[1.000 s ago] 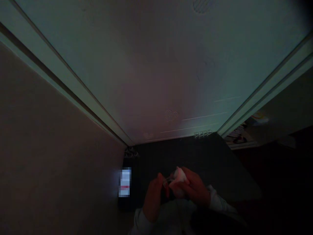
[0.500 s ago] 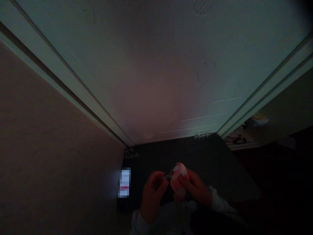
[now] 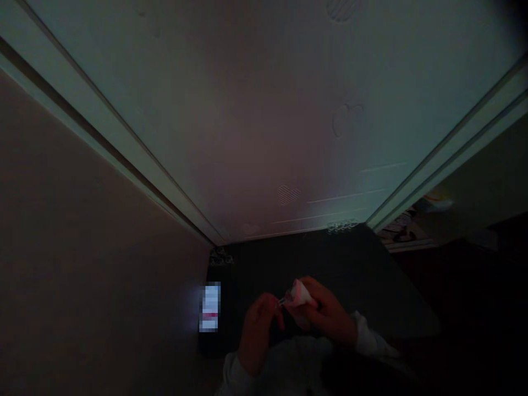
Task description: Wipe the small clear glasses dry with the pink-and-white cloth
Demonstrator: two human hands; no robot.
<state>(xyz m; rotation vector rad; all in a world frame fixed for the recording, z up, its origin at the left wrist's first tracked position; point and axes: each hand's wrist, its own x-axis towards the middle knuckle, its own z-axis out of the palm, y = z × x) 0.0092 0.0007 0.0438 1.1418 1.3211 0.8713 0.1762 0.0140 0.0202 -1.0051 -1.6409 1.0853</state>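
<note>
In dim light, a pink and white item (image 3: 301, 295), soft-looking, is held in my right hand (image 3: 329, 311), whose fingers are wrapped round it. My left hand (image 3: 259, 324) is just to its left, fingertips pinched on one end of a small shiny clear piece (image 3: 282, 301). The other end of that piece meets the pink and white item. What exactly the clear piece is cannot be made out. Both hands are above the dark tabletop, close to my body.
A lit phone-like screen (image 3: 210, 307), blurred, is at the left edge of the dark tabletop (image 3: 355, 264). Behind stands a pale panel (image 3: 264, 137) with heart reliefs. Small clusters of shiny rings (image 3: 342, 226) lie along its base. An open shelf with items (image 3: 402, 226) is at the right.
The pink and white item has tilted in my right hand, its white part now facing up. My left fingers have turned slightly around the clear piece. The light is a little dimmer.
</note>
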